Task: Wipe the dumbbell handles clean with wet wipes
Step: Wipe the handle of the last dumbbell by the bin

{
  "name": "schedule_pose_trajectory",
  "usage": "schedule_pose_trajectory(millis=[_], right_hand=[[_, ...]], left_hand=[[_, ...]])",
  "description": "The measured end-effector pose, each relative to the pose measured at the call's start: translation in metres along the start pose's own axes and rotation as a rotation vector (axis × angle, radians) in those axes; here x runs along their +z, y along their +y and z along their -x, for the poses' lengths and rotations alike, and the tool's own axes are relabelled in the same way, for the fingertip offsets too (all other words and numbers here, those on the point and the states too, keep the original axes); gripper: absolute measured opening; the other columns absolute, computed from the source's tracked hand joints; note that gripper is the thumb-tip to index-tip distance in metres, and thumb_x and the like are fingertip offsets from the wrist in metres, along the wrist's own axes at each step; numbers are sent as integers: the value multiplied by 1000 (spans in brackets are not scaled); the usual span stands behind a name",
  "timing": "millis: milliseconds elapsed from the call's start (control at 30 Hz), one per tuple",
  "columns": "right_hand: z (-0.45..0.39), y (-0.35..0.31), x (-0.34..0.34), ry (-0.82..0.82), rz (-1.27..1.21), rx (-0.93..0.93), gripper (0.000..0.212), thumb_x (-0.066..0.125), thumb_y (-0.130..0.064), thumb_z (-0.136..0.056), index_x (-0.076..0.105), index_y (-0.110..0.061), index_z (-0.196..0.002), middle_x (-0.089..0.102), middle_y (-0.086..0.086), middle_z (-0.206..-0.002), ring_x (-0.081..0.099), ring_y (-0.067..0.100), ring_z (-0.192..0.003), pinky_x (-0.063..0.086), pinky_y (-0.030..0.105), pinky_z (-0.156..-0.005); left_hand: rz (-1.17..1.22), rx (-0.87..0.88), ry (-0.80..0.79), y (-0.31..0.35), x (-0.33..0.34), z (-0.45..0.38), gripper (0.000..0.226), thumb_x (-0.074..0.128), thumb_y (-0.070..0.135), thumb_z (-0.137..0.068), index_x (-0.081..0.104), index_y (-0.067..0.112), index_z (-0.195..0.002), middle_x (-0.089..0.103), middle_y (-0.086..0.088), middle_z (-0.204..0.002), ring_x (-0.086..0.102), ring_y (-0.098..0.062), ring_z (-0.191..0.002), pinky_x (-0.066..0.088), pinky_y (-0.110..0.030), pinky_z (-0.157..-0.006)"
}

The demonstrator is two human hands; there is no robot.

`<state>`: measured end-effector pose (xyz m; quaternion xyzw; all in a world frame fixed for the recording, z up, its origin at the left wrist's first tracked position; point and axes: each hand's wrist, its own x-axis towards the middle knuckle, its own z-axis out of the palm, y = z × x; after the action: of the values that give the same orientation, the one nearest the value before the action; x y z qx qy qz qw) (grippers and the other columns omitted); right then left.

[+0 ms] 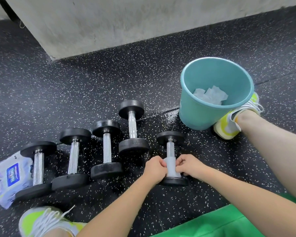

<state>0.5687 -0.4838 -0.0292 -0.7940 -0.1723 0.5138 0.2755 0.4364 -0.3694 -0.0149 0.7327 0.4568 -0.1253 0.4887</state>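
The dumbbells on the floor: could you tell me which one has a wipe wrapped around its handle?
The rightmost dumbbell, nearest the teal bucket; both hands pinch a white wipe around its handle. The other four handles are bare.

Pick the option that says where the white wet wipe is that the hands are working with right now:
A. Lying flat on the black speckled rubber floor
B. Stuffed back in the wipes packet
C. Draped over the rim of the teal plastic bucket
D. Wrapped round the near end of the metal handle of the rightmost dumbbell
D: the white wet wipe sits wrapped round the rightmost dumbbell's metal handle, pinched by the left hand and right hand.
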Motion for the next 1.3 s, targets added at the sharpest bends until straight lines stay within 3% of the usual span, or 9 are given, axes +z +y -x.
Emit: schedule_pose_trajectory(millis=[133,367,467,567,733,967,1067,1200,1300], right_hand=[[8,0,3,-70,120,14,27,74,-23,-56,65,-18,-81,64,0,-70,52,18,-66,43,33,-62],[11,-8,12,66,106,-8,15,71,-7,-68,62,-17,-74,61,-7,-62,50,11,-57,40,22,-51],[5,-10,15,174,-12,-13,14,71,-4,-70,68,-8,-82,70,-1,-75,60,15,-63,51,31,-61],[-5,-15,13,257,-65,-32,13,71,-4,-71,69,-13,-81,72,-1,-82,68,21,-76,59,40,-77],[-18,-20,9,302,-129,-35,18,71,-7,-71,68,-19,-83,71,-2,-84,64,16,-75,58,41,-80],[-40,-31,8,416,-452,54,15,71,-7,-73,71,-15,-85,74,3,-94,70,27,-87,59,49,-88],[-41,-26,9,400,-505,87,22,70,-13,-63,73,-17,-84,76,5,-93,73,31,-87,60,53,-86],[-34,-26,1,302,-381,70,17,71,-5,-76,69,-12,-91,74,11,-90,65,22,-72,60,42,-79],[-23,-21,3,241,-278,66,12,68,-3,-78,66,-9,-88,70,8,-80,61,20,-68,55,36,-69]], left_hand=[[-14,-19,-54,-1,-7,3,15,70,8,-76,66,22,-78,62,9,-82,54,-7,-72,41,-18,-56],[49,-14,50,-3,-1,5,16,63,6,-78,64,22,-79,62,11,-85,55,-8,-75,44,-20,-61],[100,22,162,-3,2,0,17,60,6,-84,68,18,-92,60,11,-87,56,-7,-78,46,-18,-66],[122,48,214,3,2,-9,18,58,4,-86,69,17,-94,60,9,-88,56,-7,-78,42,-15,-63],[112,45,242,14,-1,-28,18,60,6,-85,72,16,-94,66,7,-88,63,-14,-88,50,-24,-75],[240,1,303,37,-3,-49,12,62,12,-89,71,16,-96,68,4,-94,65,-17,-93,53,-30,-86],[255,-7,297,37,0,-47,15,60,12,-90,71,15,-99,66,5,-93,63,-15,-89,50,-27,-79],[169,-22,210,30,-1,-41,17,58,9,-89,70,15,-99,65,3,-93,61,-16,-87,51,-27,-77],[96,-28,136,21,-1,-33,15,59,10,-88,69,16,-98,65,2,-97,60,-15,-85,47,-24,-65]])
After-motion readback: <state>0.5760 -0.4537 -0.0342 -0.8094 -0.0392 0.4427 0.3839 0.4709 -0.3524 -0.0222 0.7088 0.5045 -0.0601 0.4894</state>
